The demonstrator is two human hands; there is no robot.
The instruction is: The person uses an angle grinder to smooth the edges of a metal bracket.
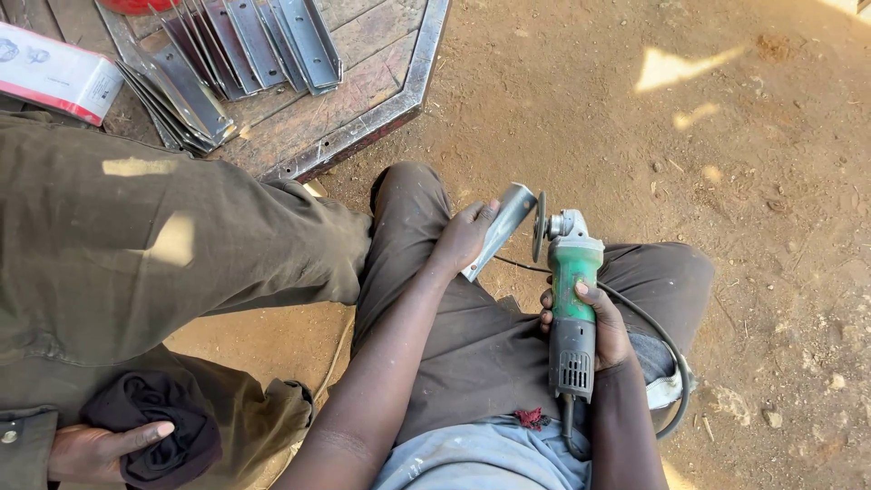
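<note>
I had my left hand [465,234] closed round the lower end of a short steel angle [502,227], propped on my left thigh so its free end tilted toward one o'clock and met the disc [539,225] edge-on. My right hand [599,319] gripped the green grinder [572,299] mid-body, wrist straight, forearm along my right thigh, cord [667,363] trailing off at five o'clock. At ten o'clock more angles [236,63] lay stacked on a table [399,100], and a co-worker's hand [95,449] rested at seven o'clock.
</note>
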